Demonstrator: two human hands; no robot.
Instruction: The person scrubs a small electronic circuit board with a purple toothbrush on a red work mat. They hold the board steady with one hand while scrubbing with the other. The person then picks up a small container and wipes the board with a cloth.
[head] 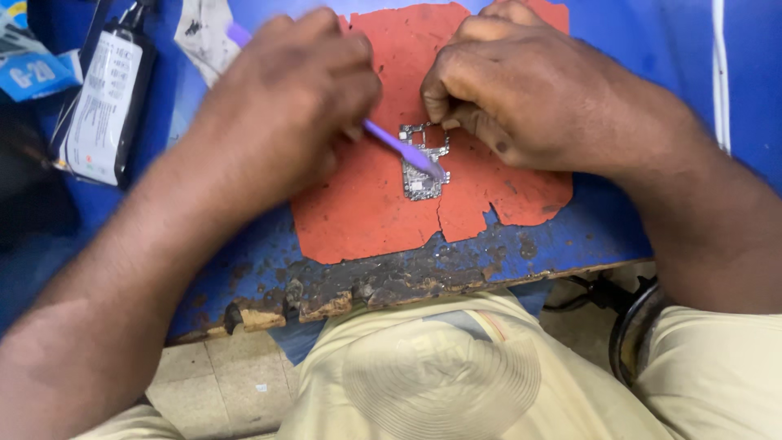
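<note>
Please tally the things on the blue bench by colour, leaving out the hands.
Red: 1, mat
Purple: 1, brush in the left hand
Silver-grey: 1, circuit board, steadied by the right hand
Black with white label: 1, battery
White: 1, cable
Total: 5

Worn blue worktable (570,236) above pale tiled floor (220,375)
</note>
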